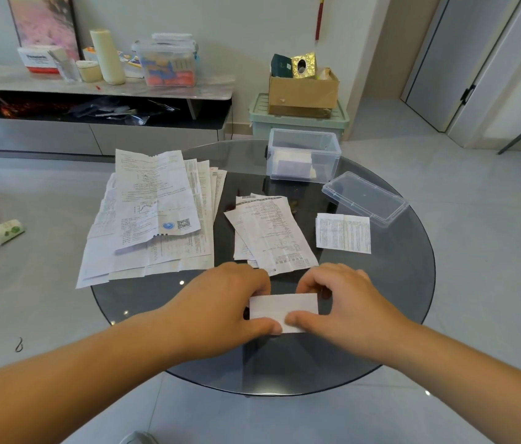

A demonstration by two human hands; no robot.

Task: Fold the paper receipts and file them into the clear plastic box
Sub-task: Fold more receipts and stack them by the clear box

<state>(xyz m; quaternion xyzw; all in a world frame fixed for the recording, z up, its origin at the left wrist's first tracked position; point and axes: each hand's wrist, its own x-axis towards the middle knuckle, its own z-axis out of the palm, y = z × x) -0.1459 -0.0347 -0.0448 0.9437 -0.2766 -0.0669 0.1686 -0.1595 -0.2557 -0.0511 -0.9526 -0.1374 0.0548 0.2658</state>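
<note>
A small folded white receipt [284,307] lies near the front of the round dark glass table [406,283]. My left hand [224,302] pinches its left end and my right hand [342,299] pinches its right end, thumbs on the near edge. Behind them lies a short stack of receipts [272,232], and a big spread of larger papers [153,216] covers the left side. A folded printed slip [343,232] rests to the right. The clear plastic box [304,158] stands open at the back with some folded papers inside. Its lid [364,197] lies beside it.
The table's rim is close to my forearms. On the floor lie a green-white packet [5,231] at left and a mint storage bin [297,121] with a cardboard box [303,91] behind the table. A low cabinet [92,91] lines the back wall.
</note>
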